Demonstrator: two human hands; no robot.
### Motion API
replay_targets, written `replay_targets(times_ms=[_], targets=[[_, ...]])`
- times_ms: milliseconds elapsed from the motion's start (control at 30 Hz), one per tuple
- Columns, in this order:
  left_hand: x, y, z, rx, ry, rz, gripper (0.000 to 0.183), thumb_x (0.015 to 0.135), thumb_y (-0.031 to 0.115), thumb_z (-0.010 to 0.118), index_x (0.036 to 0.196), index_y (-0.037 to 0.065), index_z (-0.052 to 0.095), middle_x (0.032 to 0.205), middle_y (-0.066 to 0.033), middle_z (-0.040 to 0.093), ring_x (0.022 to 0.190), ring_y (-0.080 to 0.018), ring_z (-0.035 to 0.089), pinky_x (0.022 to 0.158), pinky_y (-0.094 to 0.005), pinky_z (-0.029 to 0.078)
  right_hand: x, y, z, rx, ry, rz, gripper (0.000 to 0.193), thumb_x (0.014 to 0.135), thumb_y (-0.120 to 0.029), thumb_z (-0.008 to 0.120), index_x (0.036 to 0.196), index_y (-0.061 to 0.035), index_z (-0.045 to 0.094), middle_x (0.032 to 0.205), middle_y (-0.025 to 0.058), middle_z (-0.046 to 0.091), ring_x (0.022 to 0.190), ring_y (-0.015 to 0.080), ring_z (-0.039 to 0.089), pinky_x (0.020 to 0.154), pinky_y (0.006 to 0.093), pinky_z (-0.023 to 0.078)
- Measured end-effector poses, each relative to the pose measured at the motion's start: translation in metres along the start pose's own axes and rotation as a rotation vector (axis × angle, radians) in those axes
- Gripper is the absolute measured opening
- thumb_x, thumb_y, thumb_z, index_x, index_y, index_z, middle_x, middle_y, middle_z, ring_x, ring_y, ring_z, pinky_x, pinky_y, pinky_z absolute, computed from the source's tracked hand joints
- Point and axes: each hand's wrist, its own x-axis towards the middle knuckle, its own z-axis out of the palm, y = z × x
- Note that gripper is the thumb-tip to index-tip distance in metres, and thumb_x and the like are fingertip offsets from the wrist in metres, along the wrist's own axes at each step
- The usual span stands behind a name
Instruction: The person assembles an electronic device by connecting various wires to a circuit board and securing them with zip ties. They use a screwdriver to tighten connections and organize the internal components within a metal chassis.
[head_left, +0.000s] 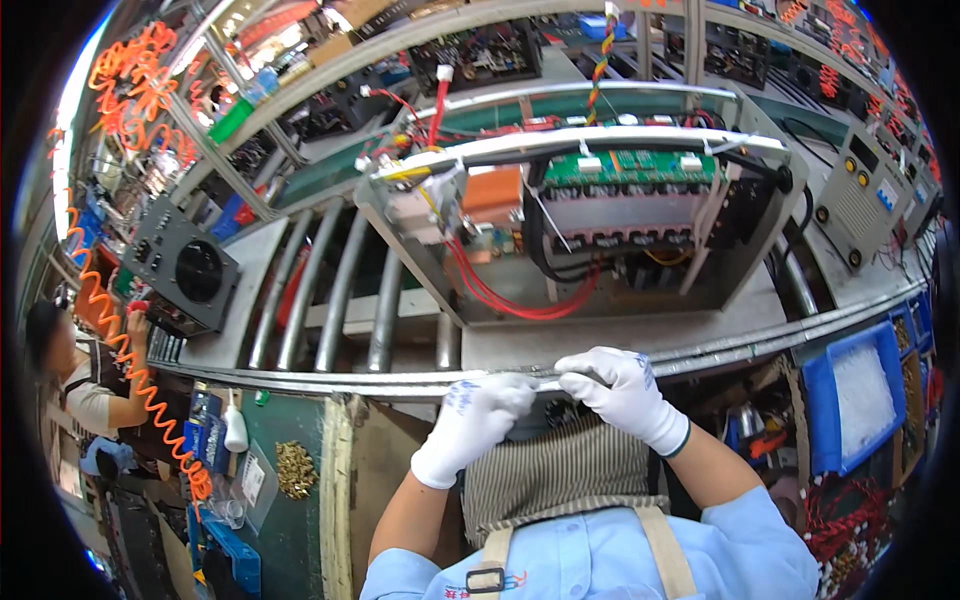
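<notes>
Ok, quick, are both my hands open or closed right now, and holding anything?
Left hand: partly curled and blurred; can't tell whether it holds anything.
Right hand: curled as if to pinch; can't tell if something small is held.

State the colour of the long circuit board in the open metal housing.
Green; the circuit board shows best in the head view.

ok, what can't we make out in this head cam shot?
All in the head view:
- Left hand's grip: fingers blurred; can't tell if they hold anything.
- Right hand's grip: anything at the fingertips is too small to identify.
- Open chassis: lower interior partly hidden by red wires and shadow.
- Brass-coloured pile: individual pieces too small to tell.
- Blue shirt: cut off by the lower edge.
</notes>
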Motion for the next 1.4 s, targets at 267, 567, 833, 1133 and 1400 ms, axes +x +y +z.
replay_targets(times_ms=[267, 567, 833, 1133, 1400], targets=[[0.081, -0.022, -0.051, -0.457, 0.410, -0.259, 0.015, 0.095, 0.017, 0.064, 0.095, 0.003, 0.069, 0.063, 0.0047, 0.054, 0.043, -0.0028, 0.042, 0.042, -0.0209, 0.031, 0.098, -0.022, -0.009, -0.345, -0.060, 0.069, 0.077, 0.077, -0.046, 0.075, 0.134, -0.0003, 0.051, 0.126, 0.0290, 0.055, 0.121, 0.0418, 0.052, 0.103, 0.0437, 0.042], [0.108, -0.010, 0.005, 0.000, 0.410, 0.219, 0.011, 0.092, 0.012, 0.060, 0.093, 0.005, 0.069, 0.069, -0.0081, 0.060, 0.061, -0.0178, 0.059, 0.056, -0.0322, 0.046, 0.120, 0.014, 0.006, -0.386, -0.023, 0.048, 0.047, 0.082, -0.036, 0.069, 0.114, -0.0028, 0.061, 0.112, 0.0257, 0.061, 0.106, 0.0404, 0.059, 0.093, 0.0461, 0.047], [0.092, -0.011, -0.034, 0.394, 0.277, 0.001, 0.020, 0.093, 0.025, 0.056, 0.096, 0.010, 0.069, 0.079, -0.0127, 0.068, 0.073, -0.0340, 0.066, 0.065, -0.0418, 0.051, 0.119, 0.036, 0.020, -0.328, 0.329, -0.243, 0.018, 0.081, -0.016, 0.068, 0.094, -0.0042, 0.066, 0.083, 0.0187, 0.061, 0.084, 0.0357, 0.059, 0.073, 0.0442, 0.048], [0.123, -0.032, -0.030, -0.084, 0.167, -0.094, 0.020, 0.093, 0.021, 0.063, 0.090, 0.003, 0.069, 0.065, -0.0006, 0.060, 0.051, -0.0083, 0.049, 0.047, -0.0272, 0.038, 0.108, 0.032, 0.017, -0.101, 0.209, -0.110, 0.024, 0.087, -0.020, 0.067, 0.104, -0.0026, 0.068, 0.087, 0.0145, 0.065, 0.079, 0.0261, 0.061, 0.072, 0.0367, 0.049], [0.135, -0.003, -0.037, 0.015, 0.064, -0.283, 0.021, 0.089, 0.015, 0.063, 0.105, 0.003, 0.068, 0.066, -0.0024, 0.061, 0.048, -0.0068, 0.048, 0.044, -0.0258, 0.037, 0.109, 0.013, 0.024, 0.532, 0.385, 0.373, 0.028, 0.095, -0.021, 0.064, 0.114, 0.0000, 0.066, 0.090, 0.0049, 0.069, 0.064, 0.0092, 0.060, 0.060, 0.0243, 0.050]])
